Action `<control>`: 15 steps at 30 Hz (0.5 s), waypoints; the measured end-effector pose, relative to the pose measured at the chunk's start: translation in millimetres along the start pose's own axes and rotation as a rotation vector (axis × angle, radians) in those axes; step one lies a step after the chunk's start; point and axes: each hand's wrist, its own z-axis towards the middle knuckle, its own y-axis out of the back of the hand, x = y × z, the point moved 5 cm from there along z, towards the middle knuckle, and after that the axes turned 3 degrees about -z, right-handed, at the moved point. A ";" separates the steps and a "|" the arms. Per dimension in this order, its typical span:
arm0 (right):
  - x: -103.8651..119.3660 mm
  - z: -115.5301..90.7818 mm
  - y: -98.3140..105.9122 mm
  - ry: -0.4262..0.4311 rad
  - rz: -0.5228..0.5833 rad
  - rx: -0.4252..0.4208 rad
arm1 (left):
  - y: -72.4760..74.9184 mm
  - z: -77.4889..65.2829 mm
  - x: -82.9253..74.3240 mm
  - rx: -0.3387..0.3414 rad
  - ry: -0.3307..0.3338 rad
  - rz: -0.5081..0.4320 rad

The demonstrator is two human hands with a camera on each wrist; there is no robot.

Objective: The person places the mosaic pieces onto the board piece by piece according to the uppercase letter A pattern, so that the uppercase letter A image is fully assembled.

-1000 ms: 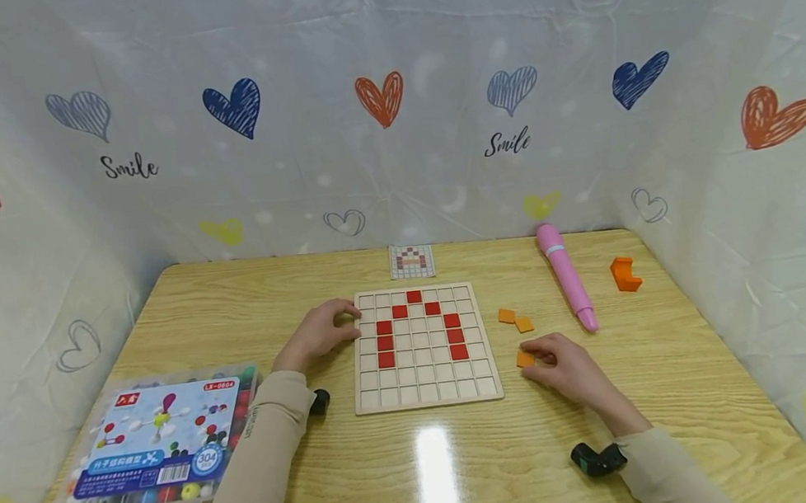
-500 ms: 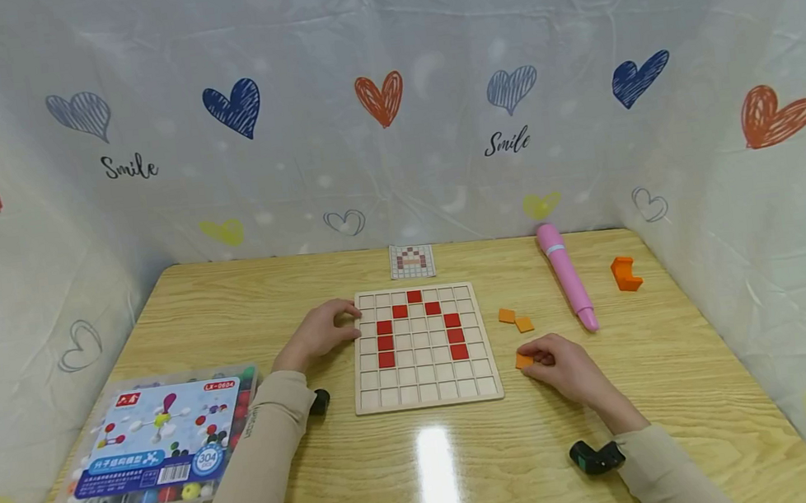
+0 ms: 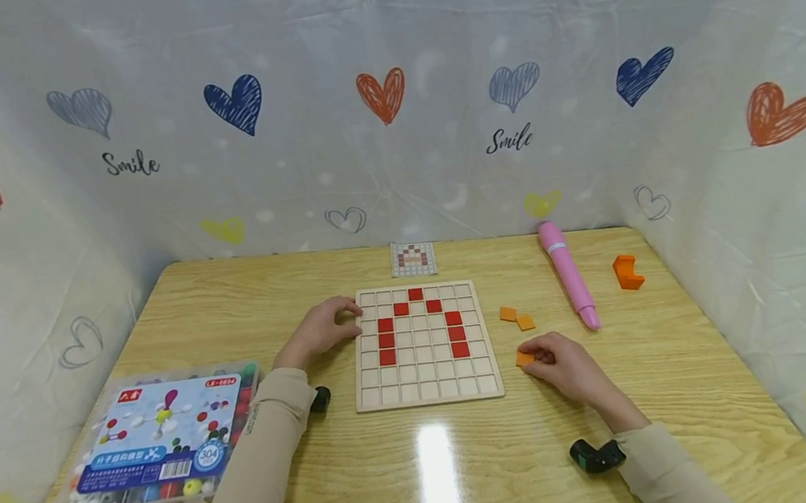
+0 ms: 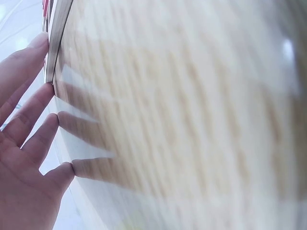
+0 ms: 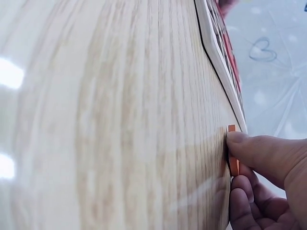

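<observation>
My right hand (image 3: 567, 367) pinches a small square orange tile (image 3: 523, 359) close to the tabletop, right of a wooden grid board (image 3: 429, 399). In the right wrist view the thumb and fingertips close on the thin tile (image 5: 235, 166), partly covering it. My left hand (image 3: 318, 332) lies at the board's upper left edge, touching it with fairly straight fingers. The left wrist view shows its fingertips down on the table beside the board's rim (image 4: 58, 38). Several red tiles (image 3: 456, 334) form an arch in the grid. Two orange tiles (image 3: 507, 314) lie between the board and a pink pen-shaped object.
A patterned card (image 3: 413, 259) lies behind the board. The pink pen-shaped object (image 3: 567, 276) and an orange angular piece (image 3: 627, 272) are at the right back. A plastic case of molecular model parts (image 3: 159, 437) occupies the left front of the table (image 3: 370, 487).
The right hand shifts very slightly with its orange tile, staying close to the same spot. The left hand and board stay put; the whole head view moves a little.
</observation>
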 end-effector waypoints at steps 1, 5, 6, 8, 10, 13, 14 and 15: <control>0.5 0.4 0.1 -0.001 -0.005 0.002 | -0.1 0.0 0.3 0.000 0.001 0.001; 1.7 2.8 0.9 -0.020 -0.024 0.004 | 0.4 -0.3 -1.0 0.001 0.004 -0.007; 1.9 3.9 1.2 -0.026 -0.030 0.003 | 0.6 -0.1 -1.6 0.001 0.003 -0.008; 2.5 6.9 2.1 -0.045 -0.034 -0.002 | 0.7 0.4 -2.3 0.002 0.006 -0.015; 4.5 10.9 2.7 -0.057 -0.033 -0.008 | 0.6 0.7 -2.2 0.003 0.012 -0.022; 12.6 18.7 2.8 -0.045 -0.020 -0.013 | 1.1 0.0 -1.4 0.003 0.025 -0.027; 16.8 21.7 2.5 -0.029 -0.015 -0.012 | 1.4 -0.6 -1.3 0.003 0.025 -0.025; 21.5 25.0 2.0 -0.014 -0.009 -0.014 | 1.6 -1.0 -1.1 0.002 0.024 -0.023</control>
